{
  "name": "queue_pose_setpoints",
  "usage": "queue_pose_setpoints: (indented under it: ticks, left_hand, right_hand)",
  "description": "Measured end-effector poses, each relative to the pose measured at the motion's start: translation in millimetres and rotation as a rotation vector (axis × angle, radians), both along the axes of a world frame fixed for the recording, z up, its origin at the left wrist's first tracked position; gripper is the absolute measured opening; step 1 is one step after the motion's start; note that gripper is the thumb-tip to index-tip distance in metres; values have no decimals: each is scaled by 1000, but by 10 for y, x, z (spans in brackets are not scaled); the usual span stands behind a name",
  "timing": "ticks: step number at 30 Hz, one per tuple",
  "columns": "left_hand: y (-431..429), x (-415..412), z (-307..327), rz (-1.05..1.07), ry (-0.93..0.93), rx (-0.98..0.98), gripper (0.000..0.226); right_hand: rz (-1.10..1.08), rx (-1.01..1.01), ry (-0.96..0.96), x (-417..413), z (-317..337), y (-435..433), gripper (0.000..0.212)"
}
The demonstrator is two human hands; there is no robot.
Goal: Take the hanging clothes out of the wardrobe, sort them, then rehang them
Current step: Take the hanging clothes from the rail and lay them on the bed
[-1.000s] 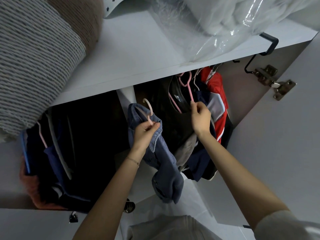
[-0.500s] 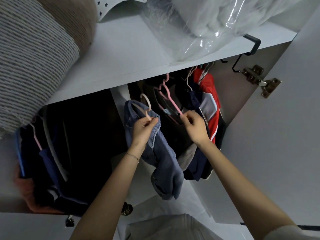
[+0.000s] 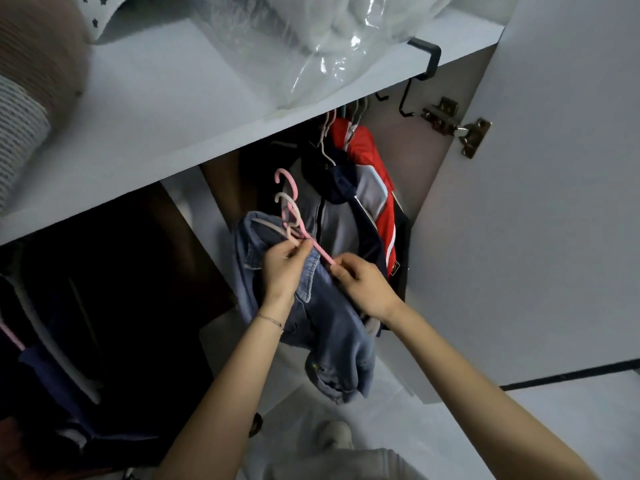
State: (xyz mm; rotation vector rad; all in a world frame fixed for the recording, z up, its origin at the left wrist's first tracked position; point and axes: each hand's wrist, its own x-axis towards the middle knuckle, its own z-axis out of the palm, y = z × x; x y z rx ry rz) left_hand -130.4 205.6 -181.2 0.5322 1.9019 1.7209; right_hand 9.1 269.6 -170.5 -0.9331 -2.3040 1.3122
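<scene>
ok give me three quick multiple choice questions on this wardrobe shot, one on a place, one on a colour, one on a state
1. Where is the clear plastic bag? A on the floor; B on the shelf above the hanging clothes; C on the door.
2. What colour is the hanger that the right hand pinches? A black; B green; C pink.
3. What state is the denim garment in? A on a pale hanger gripped by the left hand; B folded on the shelf; C lying on the floor.
Answers: B, the bag lies on the white shelf. C, its shaft and hook are pink. A, the left fingers curl round the hanger's neck.
</scene>
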Motion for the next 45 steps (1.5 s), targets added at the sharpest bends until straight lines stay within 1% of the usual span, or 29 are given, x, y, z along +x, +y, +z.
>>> queue_pose_setpoints:
  ticks: [6, 9, 13, 16, 17, 20, 21, 23, 24, 26, 29, 30, 31, 34, 36, 39, 40, 42, 43, 45]
  left_hand:
    - [-31, 459, 65, -107, -37, 30, 13]
    - [-75, 749, 136, -176, -19, 33, 15]
    - [-128, 1194, 226, -259, 45, 18, 19]
    - [-214, 1641, 278, -339, 54, 59, 26]
    - [-251, 1794, 292, -380, 60, 71, 29]
    - [-386, 2223, 342, -549, 90, 100, 37]
    - [-431, 2356, 355, -616, 100, 103, 38]
    - [-507, 2597, 372, -738, 136, 99, 37]
    - [-543, 2693, 373, -759, 162, 98, 32]
    - [-601, 2911, 406, -722, 220, 118, 20]
    - [-609, 3179, 443, -607, 371, 155, 9]
    - [-586, 3298, 454, -616, 402, 157, 11]
    - [-556, 3408, 461, -651, 431, 151, 22]
    - [-425, 3937, 510, -856, 541, 188, 57]
    - [-312, 4351, 531, -1018, 567, 232, 68]
    - [-141, 4944, 466, -1311, 701, 252, 77]
    - [-86, 5146, 435, -1387, 728, 273, 78]
    - [28, 5568, 418, -1462, 744, 345, 76]
    - [96, 5787, 431, -1492, 774, 395, 70]
    - [218, 6251, 463, -1582, 920, 531, 56]
  right_hand:
    - [-106, -6, -22, 446, -4, -242, 14]
    - [-115, -4, -21, 751, 46, -371, 16]
    - [-134, 102, -94, 1199, 130, -554, 24]
    - [-247, 114, -108, 1593, 198, -719, 17]
    - [-292, 116, -112, 1747, 221, -789, 15]
    - [-427, 134, -88, 2265, 292, -1045, 29]
    - [-467, 137, -75, 2444, 315, -1135, 29]
    - [-534, 143, -60, 2793, 357, -1306, 22]
    - [-567, 141, -54, 2955, 376, -1382, 20]
    - [-653, 108, -2, 3337, 437, -1533, 20]
    - [-766, 56, 89, 3853, 562, -1710, 34]
    - [-784, 54, 95, 4015, 610, -1757, 35]
    - [-787, 60, 94, 4134, 658, -1790, 33]
    - [-840, 79, 89, 4595, 757, -1924, 30]
    - [-897, 55, 89, 4956, 779, -2046, 30]
    - [-1010, 23, 82, 5464, 770, -2223, 33]
    - [-1044, 15, 81, 5622, 767, -2282, 33]
    - [-1078, -10, 73, 5919, 767, -2405, 29]
    - [-1092, -17, 61, 6059, 770, -2466, 26]
    - [-1153, -23, 57, 6325, 785, -2601, 23]
